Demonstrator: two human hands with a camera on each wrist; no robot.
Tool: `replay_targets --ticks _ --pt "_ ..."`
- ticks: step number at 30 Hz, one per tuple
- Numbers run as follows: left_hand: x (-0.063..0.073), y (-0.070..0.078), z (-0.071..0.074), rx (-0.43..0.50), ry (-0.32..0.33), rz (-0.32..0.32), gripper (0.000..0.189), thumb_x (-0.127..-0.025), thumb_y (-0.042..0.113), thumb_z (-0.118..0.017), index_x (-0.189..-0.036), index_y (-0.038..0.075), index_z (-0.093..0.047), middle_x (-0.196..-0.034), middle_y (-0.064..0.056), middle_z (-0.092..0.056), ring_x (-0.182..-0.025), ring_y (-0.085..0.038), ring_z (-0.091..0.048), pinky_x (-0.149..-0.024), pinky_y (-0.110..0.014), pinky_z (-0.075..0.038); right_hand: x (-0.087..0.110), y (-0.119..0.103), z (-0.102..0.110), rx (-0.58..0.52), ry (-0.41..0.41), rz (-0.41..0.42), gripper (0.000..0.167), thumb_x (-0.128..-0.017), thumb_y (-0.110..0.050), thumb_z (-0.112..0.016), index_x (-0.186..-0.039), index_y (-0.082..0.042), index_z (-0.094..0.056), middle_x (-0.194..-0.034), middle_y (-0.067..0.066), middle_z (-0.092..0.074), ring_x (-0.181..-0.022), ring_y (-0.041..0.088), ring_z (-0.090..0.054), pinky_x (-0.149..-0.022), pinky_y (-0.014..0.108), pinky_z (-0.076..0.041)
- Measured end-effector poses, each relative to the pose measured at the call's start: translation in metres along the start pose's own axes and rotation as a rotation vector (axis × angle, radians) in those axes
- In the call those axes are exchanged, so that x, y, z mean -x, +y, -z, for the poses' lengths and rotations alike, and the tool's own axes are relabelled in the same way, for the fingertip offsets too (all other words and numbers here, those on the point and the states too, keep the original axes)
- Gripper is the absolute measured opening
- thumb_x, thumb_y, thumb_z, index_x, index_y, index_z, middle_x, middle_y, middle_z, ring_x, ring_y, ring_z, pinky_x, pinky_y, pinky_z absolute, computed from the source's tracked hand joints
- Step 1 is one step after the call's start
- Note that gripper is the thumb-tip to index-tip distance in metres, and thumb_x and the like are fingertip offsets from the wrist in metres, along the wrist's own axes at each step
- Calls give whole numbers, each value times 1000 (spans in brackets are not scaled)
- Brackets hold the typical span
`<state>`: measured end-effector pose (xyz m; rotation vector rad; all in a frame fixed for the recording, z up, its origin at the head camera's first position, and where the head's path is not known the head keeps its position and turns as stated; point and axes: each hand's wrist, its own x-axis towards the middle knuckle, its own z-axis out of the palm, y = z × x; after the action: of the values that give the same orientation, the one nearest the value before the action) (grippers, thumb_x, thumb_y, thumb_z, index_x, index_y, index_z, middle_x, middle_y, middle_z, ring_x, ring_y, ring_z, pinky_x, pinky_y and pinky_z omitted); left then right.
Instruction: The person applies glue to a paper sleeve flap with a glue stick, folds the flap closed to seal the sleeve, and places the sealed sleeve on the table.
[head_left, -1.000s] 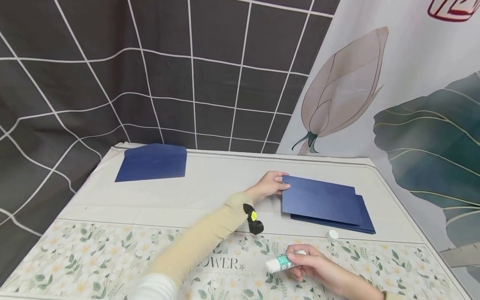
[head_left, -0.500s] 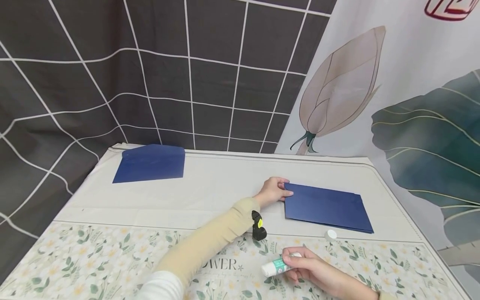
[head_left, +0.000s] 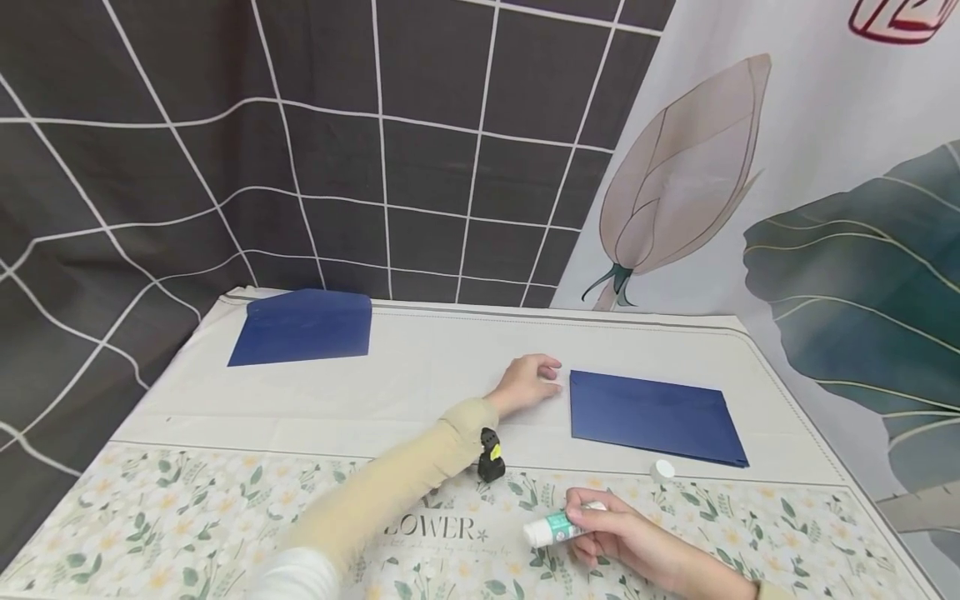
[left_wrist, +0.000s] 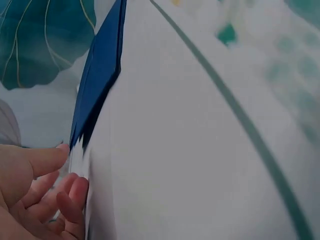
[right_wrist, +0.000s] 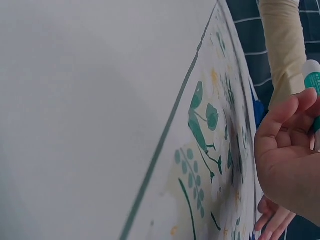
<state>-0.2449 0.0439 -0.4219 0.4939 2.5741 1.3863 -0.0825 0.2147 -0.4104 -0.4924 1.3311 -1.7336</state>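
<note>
Dark blue envelopes [head_left: 654, 418] lie stacked on the right part of the table. Just left of that stack is my left hand [head_left: 527, 383], its fingers loosely bent and nothing in them. In the left wrist view a small gap separates its fingertips from the corner of the blue stack [left_wrist: 100, 65]. My right hand [head_left: 626, 537] grips a white and green glue stick [head_left: 553, 528] over the flowered cloth, uncapped end pointing left. The right wrist view shows only part of the glue stick [right_wrist: 312, 75], behind the curled fingers.
Another blue envelope [head_left: 303, 327], flap raised, lies at the back left. A small white cap [head_left: 663, 470] sits by the stack's front edge. The tablecloth [head_left: 420, 375] ends at dark checked curtain [head_left: 427, 150] behind.
The left hand lowered an envelope onto the stack, lined it up, then let go and drew back left. The right hand with the glue stick moved slightly left.
</note>
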Motion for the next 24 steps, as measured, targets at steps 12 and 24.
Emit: replay_targets --ticks 12,24 --pt "9 -37 74 6 130 43 30 -89 17 -67 -116 6 -66 -104 -13 -73 -87 -22 -72 -71 -25 -55 -1 0 1 4 -20 -34 24 -104 -16 -30 -91 -21 -50 -75 -13 -51 -71 4 -51 -72 19 -44" --pt "50 -95 203 -98 399 151 36 -91 24 -65 -119 1 -66 -112 -20 -69 -107 -31 -67 -90 -40 -52 9 1 3 -36 -38 -45 28 -105 -16 -26 -94 -22 -51 -78 -13 -51 -72 4 -52 -75 19 -44"
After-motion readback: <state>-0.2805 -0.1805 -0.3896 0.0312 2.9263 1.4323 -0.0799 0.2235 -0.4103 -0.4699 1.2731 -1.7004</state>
